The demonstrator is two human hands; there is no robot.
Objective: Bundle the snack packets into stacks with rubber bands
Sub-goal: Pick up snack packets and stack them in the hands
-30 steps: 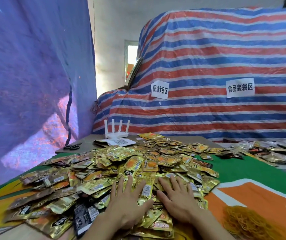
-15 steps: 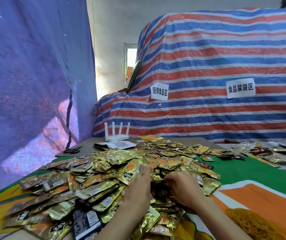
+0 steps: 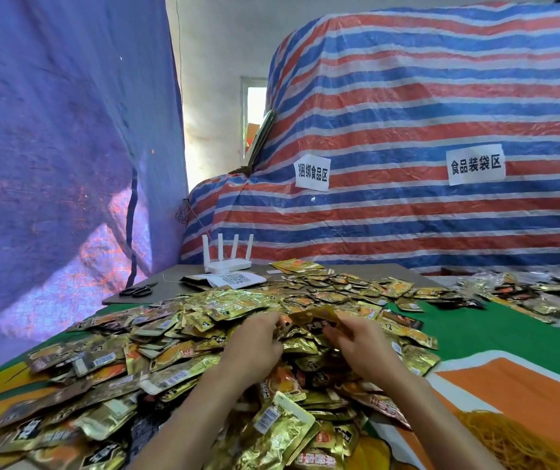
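Both hands were over the middle of the loose heap of snack packets (image 3: 170, 337), which spread from 8 o'clock round to 1 o'clock of the hands across the table cover (image 3: 481, 334). None of the visible packets was banded or squared into a stack.

The left hand (image 3: 254, 340) had its fingers bent and closed on the left edge of one lifted packet (image 3: 319, 321), held clear of the heap. The right hand (image 3: 363, 347) had its fingers curled, pinching the same packet's right edge from below. Motion blur hid the exact finger placement. The two-handed hold looked like a way to free the packet from its neighbours and turn it flat, as the start of a stack. That is a judgement.

The rubber bands (image 3: 509, 439) lay in a tangled yellow mass at 4 o'clock of the right hand, near it but apart from the heap. They seemed placed for a quick reach once a stack was ready. Neither hand held a band.

A second heap (image 3: 542, 293) of packets lay well apart at 2 o'clock, its purpose unclear. At 11 o'clock, beyond the heap, lay the scissors (image 3: 138, 291), a printed sheet (image 3: 237, 279) and a white router (image 3: 227, 262). They were outside the working area. A striped tarpaulin (image 3: 407, 130) with two paper labels closed off the far side.

Assessment: the task was at an early gathering stage. The foil packets looked slippery, so any stack would need a firm squeeze before banding.
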